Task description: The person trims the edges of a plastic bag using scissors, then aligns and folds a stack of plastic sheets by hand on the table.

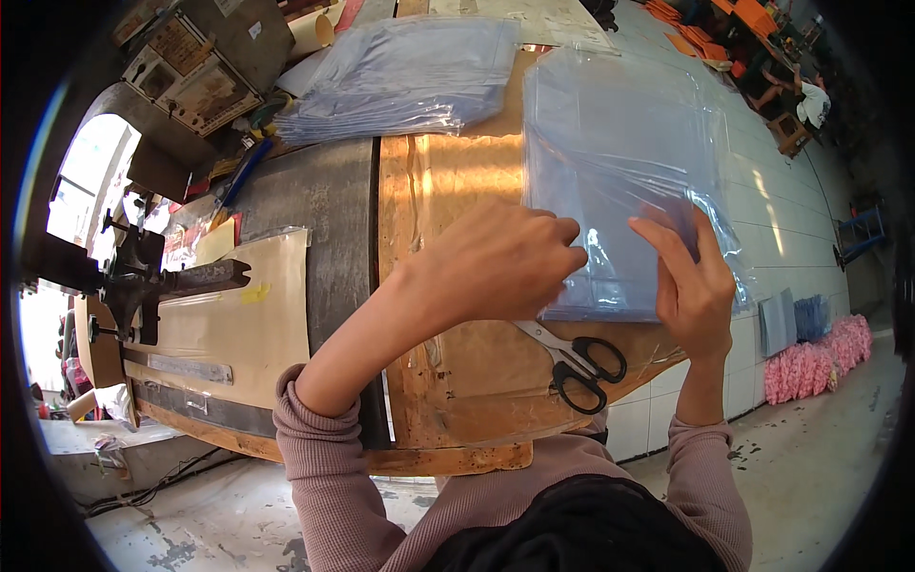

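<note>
A stack of clear plastic bags (615, 162) lies on the brown paper-covered worktable (448, 172). My left hand (500, 259) presses its curled fingers on the stack's near left corner. My right hand (691, 281) pinches the stack's near right edge between thumb and fingers. Black-handled scissors (577, 362) lie on the table just below both hands, partly under the left one.
A second pile of clear bags (400, 81) lies at the table's far left. A dark metal machine (143, 276) stands on the left. Pink bundles (815, 357) and folded blue sheets (791, 319) rest on the floor at right. A person (810, 100) sits far back.
</note>
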The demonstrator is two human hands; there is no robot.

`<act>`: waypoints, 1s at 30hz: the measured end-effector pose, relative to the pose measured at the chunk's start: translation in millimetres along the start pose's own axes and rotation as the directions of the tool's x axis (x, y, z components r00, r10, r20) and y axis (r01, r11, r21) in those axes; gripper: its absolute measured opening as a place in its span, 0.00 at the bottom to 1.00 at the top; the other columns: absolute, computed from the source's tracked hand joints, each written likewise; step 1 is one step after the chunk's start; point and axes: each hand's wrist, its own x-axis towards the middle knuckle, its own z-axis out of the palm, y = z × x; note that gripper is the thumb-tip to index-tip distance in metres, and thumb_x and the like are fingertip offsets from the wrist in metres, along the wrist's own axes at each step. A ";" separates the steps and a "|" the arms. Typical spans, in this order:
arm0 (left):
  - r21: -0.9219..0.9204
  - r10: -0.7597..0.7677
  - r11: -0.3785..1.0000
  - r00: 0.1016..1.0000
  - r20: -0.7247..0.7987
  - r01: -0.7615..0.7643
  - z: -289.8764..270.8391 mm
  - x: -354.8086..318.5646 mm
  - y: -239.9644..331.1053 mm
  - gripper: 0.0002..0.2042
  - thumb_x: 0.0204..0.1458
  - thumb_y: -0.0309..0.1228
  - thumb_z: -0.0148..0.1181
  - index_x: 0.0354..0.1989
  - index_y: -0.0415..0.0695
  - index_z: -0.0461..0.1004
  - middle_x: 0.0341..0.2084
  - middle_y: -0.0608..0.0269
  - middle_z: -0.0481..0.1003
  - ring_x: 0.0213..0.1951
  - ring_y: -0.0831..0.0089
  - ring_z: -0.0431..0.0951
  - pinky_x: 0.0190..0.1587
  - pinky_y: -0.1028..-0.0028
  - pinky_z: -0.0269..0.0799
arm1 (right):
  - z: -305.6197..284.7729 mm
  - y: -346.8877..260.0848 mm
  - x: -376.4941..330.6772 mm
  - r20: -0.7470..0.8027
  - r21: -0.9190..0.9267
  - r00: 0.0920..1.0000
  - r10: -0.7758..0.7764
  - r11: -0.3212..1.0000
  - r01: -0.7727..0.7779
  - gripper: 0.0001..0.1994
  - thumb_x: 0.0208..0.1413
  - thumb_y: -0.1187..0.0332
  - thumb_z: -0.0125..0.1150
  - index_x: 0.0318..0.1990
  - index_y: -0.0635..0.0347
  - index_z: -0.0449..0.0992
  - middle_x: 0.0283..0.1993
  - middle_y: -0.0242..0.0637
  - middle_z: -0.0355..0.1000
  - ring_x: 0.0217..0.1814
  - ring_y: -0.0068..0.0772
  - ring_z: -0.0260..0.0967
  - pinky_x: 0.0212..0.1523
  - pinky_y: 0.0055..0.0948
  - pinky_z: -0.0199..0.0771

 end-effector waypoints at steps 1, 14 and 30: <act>0.051 -0.011 0.999 1.000 -0.006 0.011 -0.4 -0.1 -0.1 0.17 0.38 0.43 0.63 0.29 0.43 0.72 0.27 0.64 0.69 0.30 0.66 0.74 0.28 0.69 0.69 | 0.1 -2.0 -1.4 0.003 -0.001 1.000 0.000 1.000 0.000 0.20 0.44 0.82 0.54 0.47 0.54 0.73 0.44 0.51 0.68 0.39 0.49 0.70 0.36 0.33 0.73; -0.002 0.087 0.996 0.989 -0.116 -0.088 -5.4 1.0 -2.3 0.10 0.40 0.35 0.61 0.26 0.42 0.71 0.25 0.65 0.68 0.22 0.66 0.73 0.21 0.70 0.68 | 5.4 -5.9 -4.1 0.076 -0.097 0.989 -0.131 0.986 0.138 0.26 0.43 0.50 0.61 0.48 0.54 0.71 0.46 0.53 0.64 0.33 0.47 0.71 0.25 0.32 0.73; -0.032 0.011 0.999 0.870 -0.494 -0.031 -12.7 3.6 -18.1 0.09 0.41 0.30 0.63 0.24 0.45 0.67 0.19 0.70 0.67 0.19 0.74 0.71 0.19 0.76 0.64 | 6.1 -2.6 8.0 -0.036 0.053 0.999 -0.025 0.998 0.027 0.16 0.40 0.60 0.66 0.36 0.55 0.73 0.41 0.51 0.66 0.26 0.45 0.70 0.21 0.32 0.69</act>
